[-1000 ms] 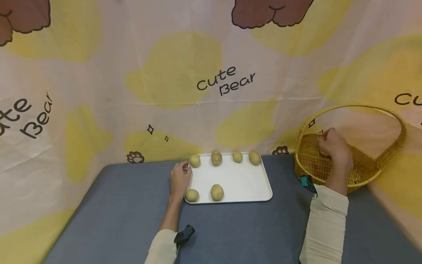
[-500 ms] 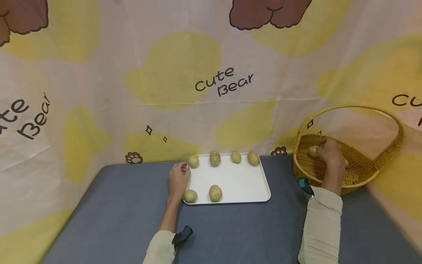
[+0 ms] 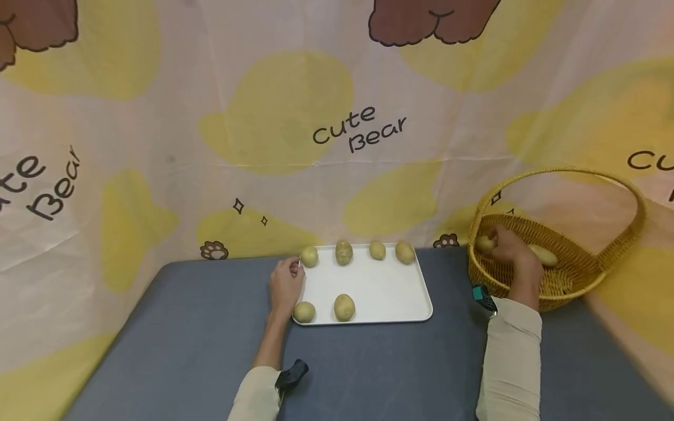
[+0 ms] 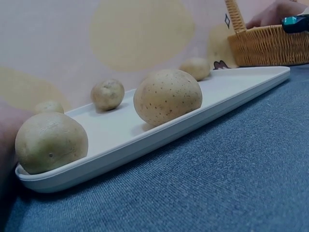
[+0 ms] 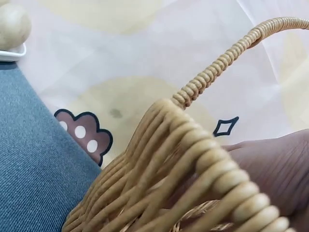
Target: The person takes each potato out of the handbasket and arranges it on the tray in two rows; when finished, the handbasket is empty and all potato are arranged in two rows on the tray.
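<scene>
- Six potatoes are carried on the white tray point(image 3: 389, 292) at the far middle of the grey desk point(image 3: 184, 351): four in a row along the far edge and two near the near-left corner.
- In the wicker basket point(image 3: 574, 280), at the far right of the desk, a round potato point(image 3: 483, 244) is seen at the left inner wall and a long potato point(image 3: 543, 255) further right.
- The right hand point(image 3: 509, 250) is reached into the basket, with its fingers curled at the round potato; whether the grip is actually pinching it cannot be told.
- The left edge of the tray is touched by the left hand point(image 3: 286, 285); its fingers are curled at the rim, but a firm grip cannot be confirmed.
- In the left wrist view, the speckled skin of the near-row potato point(image 4: 167, 96) and the raised tray rim point(image 4: 159, 140) are shown from desk level, which is not seen from the head.
- In the right wrist view, the coiled basket handle point(image 5: 227, 58) and woven rim are shown close up, and the hand behind them is largely hidden.
- A bear-printed cloth point(image 3: 337, 128) is hung behind the desk.
</scene>
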`<action>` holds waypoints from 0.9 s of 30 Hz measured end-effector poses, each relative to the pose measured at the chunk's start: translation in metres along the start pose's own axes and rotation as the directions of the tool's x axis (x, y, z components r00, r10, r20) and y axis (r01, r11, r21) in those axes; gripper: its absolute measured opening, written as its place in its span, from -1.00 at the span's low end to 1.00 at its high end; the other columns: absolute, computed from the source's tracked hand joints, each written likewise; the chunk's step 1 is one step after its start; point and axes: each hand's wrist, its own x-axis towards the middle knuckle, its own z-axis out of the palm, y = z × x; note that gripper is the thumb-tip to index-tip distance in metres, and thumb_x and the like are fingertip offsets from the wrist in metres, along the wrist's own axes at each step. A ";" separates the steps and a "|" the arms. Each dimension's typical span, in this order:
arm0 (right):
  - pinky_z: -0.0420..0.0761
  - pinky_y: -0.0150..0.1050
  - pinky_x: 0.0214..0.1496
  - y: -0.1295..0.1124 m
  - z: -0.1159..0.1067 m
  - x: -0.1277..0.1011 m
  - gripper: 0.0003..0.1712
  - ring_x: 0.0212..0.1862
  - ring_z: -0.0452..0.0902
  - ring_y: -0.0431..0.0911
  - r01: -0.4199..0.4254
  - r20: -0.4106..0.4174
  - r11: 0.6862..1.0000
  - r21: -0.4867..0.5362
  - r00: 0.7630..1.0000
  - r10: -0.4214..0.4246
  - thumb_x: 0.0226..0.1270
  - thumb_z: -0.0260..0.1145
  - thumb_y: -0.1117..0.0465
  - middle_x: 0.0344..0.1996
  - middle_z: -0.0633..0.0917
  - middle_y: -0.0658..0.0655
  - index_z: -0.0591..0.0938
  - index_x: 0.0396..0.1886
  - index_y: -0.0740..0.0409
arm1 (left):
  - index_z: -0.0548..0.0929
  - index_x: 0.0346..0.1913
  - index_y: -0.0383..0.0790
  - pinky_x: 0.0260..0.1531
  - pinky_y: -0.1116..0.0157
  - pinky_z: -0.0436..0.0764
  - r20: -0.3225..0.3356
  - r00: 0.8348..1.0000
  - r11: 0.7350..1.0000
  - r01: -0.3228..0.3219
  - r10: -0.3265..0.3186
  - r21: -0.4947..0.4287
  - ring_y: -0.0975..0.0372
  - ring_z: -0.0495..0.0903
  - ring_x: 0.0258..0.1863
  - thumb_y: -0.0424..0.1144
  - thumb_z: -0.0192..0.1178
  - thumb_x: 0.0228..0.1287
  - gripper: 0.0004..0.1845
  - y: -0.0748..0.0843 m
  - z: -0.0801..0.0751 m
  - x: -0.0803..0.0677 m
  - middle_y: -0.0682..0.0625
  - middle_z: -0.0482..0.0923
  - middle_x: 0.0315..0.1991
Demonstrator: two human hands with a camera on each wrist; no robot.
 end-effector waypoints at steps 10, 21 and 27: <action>0.51 0.39 0.18 -0.007 0.003 0.000 -0.30 0.24 0.39 0.56 -0.035 0.062 0.999 0.011 0.997 0.034 0.40 0.22 0.27 0.27 0.41 0.70 0.29 0.38 0.65 | 0.77 0.01 -0.40 -0.06 -0.05 0.67 0.002 1.000 1.000 0.009 -0.009 0.005 -0.04 0.72 -0.22 -0.41 0.26 0.30 -0.74 -0.001 0.000 0.000 -0.25 0.72 -0.20; 0.40 -0.12 -0.27 -0.021 -0.009 -0.014 -0.61 -0.25 0.39 0.10 0.028 0.015 0.999 -0.031 1.000 -0.028 0.16 0.30 0.34 -0.22 0.50 0.35 0.42 -0.07 0.45 | 0.77 -0.01 -0.42 -0.10 0.00 0.71 -0.002 1.000 1.000 -0.009 0.009 0.000 -0.02 0.73 -0.25 -0.43 0.25 0.29 -0.74 -0.001 0.003 0.003 -0.25 0.71 -0.21; 0.53 -0.09 -0.15 -0.037 -0.025 -0.033 -0.51 -0.11 0.50 0.13 0.129 -0.040 0.991 -0.029 0.991 -0.130 0.20 0.50 0.22 -0.10 0.59 0.37 0.49 -0.03 0.39 | 0.77 -0.01 -0.41 -0.08 -0.02 0.69 -0.013 1.000 1.000 -0.001 0.001 -0.005 -0.03 0.72 -0.24 -0.43 0.25 0.28 -0.74 -0.001 0.004 0.003 -0.25 0.71 -0.21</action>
